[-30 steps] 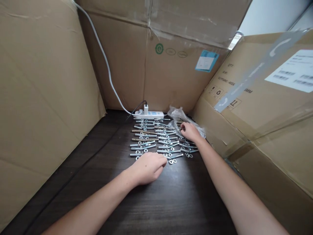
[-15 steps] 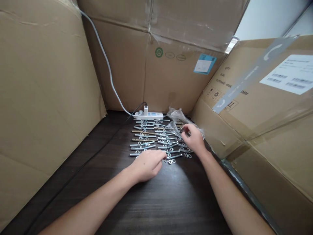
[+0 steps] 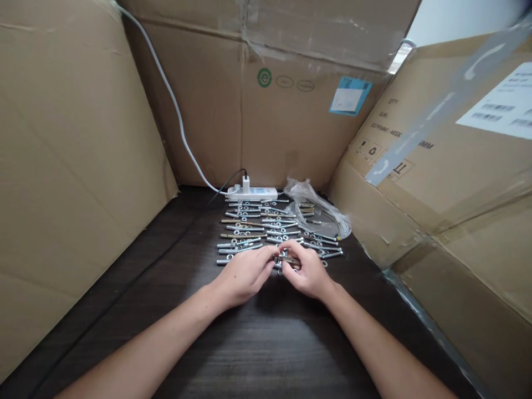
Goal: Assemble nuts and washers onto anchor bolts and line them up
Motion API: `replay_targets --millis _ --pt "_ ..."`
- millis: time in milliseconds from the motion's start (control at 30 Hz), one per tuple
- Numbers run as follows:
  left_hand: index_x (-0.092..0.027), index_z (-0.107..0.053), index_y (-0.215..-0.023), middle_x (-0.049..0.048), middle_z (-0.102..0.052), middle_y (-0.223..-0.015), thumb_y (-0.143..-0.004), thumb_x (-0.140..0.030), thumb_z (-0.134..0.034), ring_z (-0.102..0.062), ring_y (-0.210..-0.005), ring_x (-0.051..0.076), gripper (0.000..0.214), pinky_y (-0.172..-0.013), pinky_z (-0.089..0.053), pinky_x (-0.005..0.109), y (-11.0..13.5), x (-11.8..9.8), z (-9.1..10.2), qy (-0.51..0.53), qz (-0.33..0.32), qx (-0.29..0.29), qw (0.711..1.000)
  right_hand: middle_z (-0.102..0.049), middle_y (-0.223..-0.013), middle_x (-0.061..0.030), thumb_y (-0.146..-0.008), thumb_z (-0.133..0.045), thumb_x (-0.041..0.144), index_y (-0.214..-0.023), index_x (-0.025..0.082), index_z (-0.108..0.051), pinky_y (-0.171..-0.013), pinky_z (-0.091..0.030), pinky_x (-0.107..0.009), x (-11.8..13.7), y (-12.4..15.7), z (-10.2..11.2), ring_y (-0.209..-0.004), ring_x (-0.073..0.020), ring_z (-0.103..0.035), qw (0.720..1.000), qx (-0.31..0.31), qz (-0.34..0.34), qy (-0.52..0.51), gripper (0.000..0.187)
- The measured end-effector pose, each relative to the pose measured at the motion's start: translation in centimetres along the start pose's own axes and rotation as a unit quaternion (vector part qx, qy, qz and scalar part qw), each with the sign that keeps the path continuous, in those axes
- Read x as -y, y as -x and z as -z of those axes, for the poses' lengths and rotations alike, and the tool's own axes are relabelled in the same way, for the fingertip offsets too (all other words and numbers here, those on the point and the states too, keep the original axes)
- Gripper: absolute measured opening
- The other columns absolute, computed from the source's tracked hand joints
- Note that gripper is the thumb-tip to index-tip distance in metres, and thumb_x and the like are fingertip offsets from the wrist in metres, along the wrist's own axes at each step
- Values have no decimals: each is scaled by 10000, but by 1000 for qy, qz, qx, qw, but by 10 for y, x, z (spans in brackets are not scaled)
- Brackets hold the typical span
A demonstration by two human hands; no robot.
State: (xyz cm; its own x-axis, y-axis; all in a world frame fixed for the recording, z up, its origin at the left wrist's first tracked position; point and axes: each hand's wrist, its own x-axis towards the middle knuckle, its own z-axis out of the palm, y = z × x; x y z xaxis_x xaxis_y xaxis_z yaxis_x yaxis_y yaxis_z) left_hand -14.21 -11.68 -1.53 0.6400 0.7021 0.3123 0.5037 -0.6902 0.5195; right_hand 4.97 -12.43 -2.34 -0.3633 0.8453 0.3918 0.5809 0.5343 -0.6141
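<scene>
Rows of silver bolts with washers and nuts (image 3: pixel 253 227) lie on a dark wooden table (image 3: pixel 257 343). My left hand (image 3: pixel 243 275) and my right hand (image 3: pixel 307 272) meet at the near edge of the rows. Both are closed in a pinch around one small bolt (image 3: pixel 286 259) held between their fingertips. A crumpled clear plastic bag (image 3: pixel 318 208) with a few more bolts lies at the far right of the rows.
Large cardboard boxes (image 3: pixel 75 155) wall the table on the left, back and right. A white power strip (image 3: pixel 251 193) with a plugged charger sits against the back box, and its white cable (image 3: pixel 174 111) runs up to the left.
My right hand has drawn back from the plastic bag to the near edge of the rows and now meets my left hand on a bolt. The left hand has barely moved.
</scene>
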Motion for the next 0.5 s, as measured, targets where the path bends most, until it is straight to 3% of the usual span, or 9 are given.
replay_targets --millis 200,500 --pt "-239 -465 -1142 4 -627 -970 -925 -237 -386 -596 -844 160 231 -744 -432 275 -1 1 1 -4 11 -15 1000 -509 -593 48 -793 -540 247 -952 190 -575 -482 -324 -208 6 0 1 -461 -81 -413 1000 7 1 -25 173" --pt "-204 -484 -1003 21 -605 -913 -942 -260 -343 -570 -788 161 164 -678 -414 269 -1 -5 1 -32 21 7 999 -482 -540 51 -815 -521 276 -879 175 -596 -451 -294 -207 4 1 -3 -426 -74 -382 999 -10 -2 -41 141"
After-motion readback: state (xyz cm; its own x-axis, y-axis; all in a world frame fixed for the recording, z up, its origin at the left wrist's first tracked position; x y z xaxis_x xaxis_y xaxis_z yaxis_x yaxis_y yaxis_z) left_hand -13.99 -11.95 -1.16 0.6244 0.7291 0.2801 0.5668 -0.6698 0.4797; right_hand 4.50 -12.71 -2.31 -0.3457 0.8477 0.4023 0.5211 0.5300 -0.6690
